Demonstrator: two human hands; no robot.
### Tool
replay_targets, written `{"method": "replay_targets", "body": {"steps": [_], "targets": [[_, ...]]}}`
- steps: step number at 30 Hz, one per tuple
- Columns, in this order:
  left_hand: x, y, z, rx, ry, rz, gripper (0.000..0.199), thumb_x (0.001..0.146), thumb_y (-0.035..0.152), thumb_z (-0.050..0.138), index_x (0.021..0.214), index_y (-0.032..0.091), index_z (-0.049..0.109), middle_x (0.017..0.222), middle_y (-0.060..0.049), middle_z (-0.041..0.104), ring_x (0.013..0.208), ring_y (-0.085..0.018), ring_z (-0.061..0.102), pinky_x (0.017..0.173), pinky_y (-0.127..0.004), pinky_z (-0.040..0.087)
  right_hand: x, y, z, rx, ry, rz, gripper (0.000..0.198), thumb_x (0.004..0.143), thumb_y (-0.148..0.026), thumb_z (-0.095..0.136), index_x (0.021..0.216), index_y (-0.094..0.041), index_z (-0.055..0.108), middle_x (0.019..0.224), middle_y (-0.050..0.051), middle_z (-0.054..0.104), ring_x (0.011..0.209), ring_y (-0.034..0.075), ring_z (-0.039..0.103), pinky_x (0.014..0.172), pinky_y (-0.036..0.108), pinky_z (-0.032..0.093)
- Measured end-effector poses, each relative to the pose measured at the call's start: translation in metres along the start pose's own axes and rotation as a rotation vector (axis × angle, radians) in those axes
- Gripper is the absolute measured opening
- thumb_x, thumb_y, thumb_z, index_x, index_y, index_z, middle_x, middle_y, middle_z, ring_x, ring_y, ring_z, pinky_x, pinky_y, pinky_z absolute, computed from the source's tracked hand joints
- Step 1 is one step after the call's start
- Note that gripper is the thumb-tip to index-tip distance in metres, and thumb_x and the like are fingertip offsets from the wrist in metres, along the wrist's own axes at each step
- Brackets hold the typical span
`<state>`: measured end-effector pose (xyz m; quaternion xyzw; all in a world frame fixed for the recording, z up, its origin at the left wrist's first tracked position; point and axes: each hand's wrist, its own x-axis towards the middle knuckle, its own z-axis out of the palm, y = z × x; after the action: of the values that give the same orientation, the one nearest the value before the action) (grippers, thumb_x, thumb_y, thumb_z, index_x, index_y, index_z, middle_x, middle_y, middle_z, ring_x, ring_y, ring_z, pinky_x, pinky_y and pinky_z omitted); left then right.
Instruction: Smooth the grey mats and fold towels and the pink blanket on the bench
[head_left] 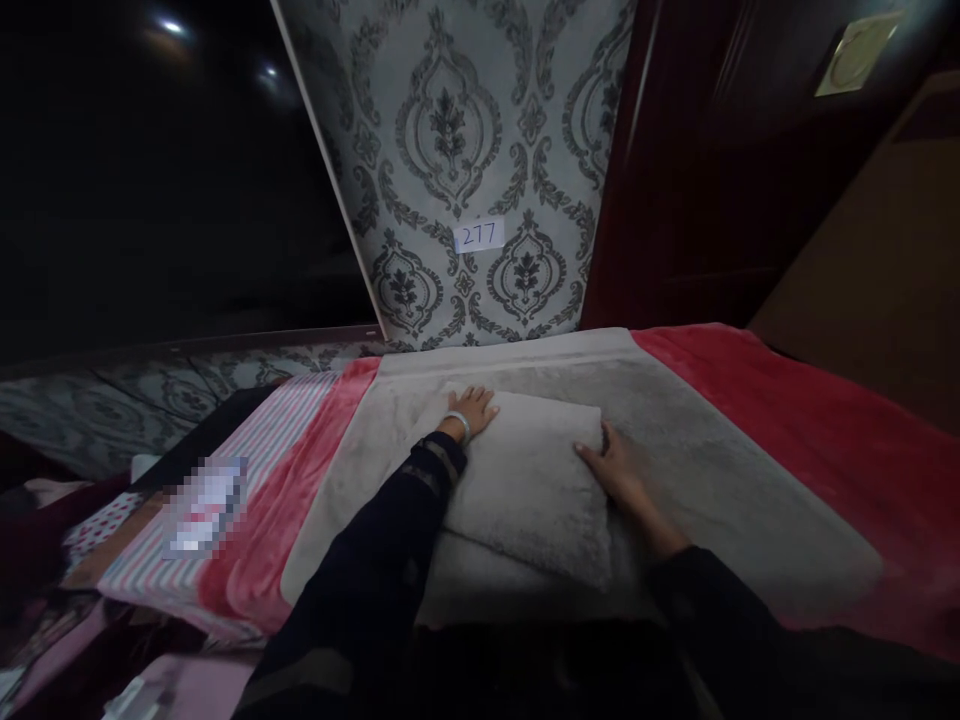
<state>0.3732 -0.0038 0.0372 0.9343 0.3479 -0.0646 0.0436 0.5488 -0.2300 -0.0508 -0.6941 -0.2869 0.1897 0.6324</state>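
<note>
Evidently, the folded grey cloth lies mid-view on the larger grey cover, with red fabric out at 2 o'clock. At the cloth's 11 o'clock, the left hand rests flat, fingers spread; at 2 o'clock, the right hand appears to pinch the edge, thumb uppermost. For neat handling, the left palm should anchor the layers while the right fingers tease the edge lightly toward 3 o'clock, avoiding creases.

Two hands, one bracelet, one number label, one dark screen and seemingly one folded grey cloth.
</note>
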Motion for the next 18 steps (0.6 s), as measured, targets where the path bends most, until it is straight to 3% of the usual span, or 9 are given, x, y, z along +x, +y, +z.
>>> {"method": "replay_targets", "body": {"steps": [4, 8, 11, 14, 16, 18], "targets": [[0.013, -0.018, 0.008, -0.008, 0.024, -0.067, 0.064, 0.102, 0.052, 0.023, 0.161, 0.028, 0.029, 0.171, -0.005, 0.022, 0.158, -0.025, 0.016, 0.126, -0.057, 0.014, -0.003, 0.008, 0.01, -0.166, 0.079, -0.002, 0.083, 0.072, -0.035, 0.069, 0.149, -0.019, 0.045, 0.15, 0.015, 0.052, 0.139, 0.032, 0.05, 0.118, 0.049, 0.039], [0.02, -0.048, 0.006, -0.018, 0.021, -0.183, 0.067, 0.101, 0.052, 0.019, 0.162, 0.025, 0.028, 0.172, -0.008, 0.017, 0.157, -0.032, 0.017, 0.122, -0.063, 0.02, -0.005, 0.011, 0.01, -0.157, 0.062, 0.02, 0.085, 0.074, -0.036, 0.067, 0.153, -0.017, 0.04, 0.154, 0.015, 0.048, 0.138, 0.032, 0.05, 0.118, 0.05, 0.038], [0.022, -0.053, -0.001, -0.001, 0.047, -0.273, 0.066, 0.101, 0.051, 0.019, 0.161, 0.025, 0.031, 0.171, -0.009, 0.02, 0.157, -0.035, 0.016, 0.121, -0.068, 0.017, -0.006, 0.008, 0.011, -0.16, 0.067, 0.003, 0.087, 0.076, -0.034, 0.066, 0.156, -0.02, 0.036, 0.156, 0.013, 0.046, 0.141, 0.029, 0.048, 0.119, 0.048, 0.037], [0.022, -0.026, -0.007, 0.062, 0.16, -0.318, 0.063, 0.101, 0.048, 0.029, 0.154, 0.018, 0.044, 0.169, -0.015, 0.023, 0.157, -0.04, 0.01, 0.121, -0.071, 0.008, -0.008, 0.006, 0.012, -0.152, 0.077, -0.083, 0.089, 0.076, -0.03, 0.065, 0.159, -0.022, 0.033, 0.16, 0.009, 0.04, 0.148, 0.026, 0.038, 0.122, 0.046, 0.031], [0.019, 0.009, -0.005, 0.061, 0.185, -0.147, 0.061, 0.101, 0.045, 0.032, 0.152, 0.015, 0.047, 0.168, -0.018, 0.025, 0.156, -0.041, 0.014, 0.122, -0.07, 0.011, -0.009, 0.006, 0.012, -0.136, 0.049, -0.108, 0.079, 0.078, -0.029, 0.063, 0.155, -0.024, 0.043, 0.157, 0.006, 0.045, 0.148, 0.025, 0.038, 0.123, 0.046, 0.031], [0.015, 0.048, 0.005, 0.03, 0.137, 0.125, 0.059, 0.102, 0.046, 0.034, 0.155, 0.022, 0.043, 0.167, -0.013, 0.03, 0.155, -0.035, 0.024, 0.124, -0.061, 0.02, -0.008, 0.006, 0.012, -0.122, 0.008, -0.093, 0.062, 0.08, -0.029, 0.062, 0.142, -0.027, 0.059, 0.147, 0.005, 0.057, 0.143, 0.025, 0.045, 0.121, 0.047, 0.034]]}}
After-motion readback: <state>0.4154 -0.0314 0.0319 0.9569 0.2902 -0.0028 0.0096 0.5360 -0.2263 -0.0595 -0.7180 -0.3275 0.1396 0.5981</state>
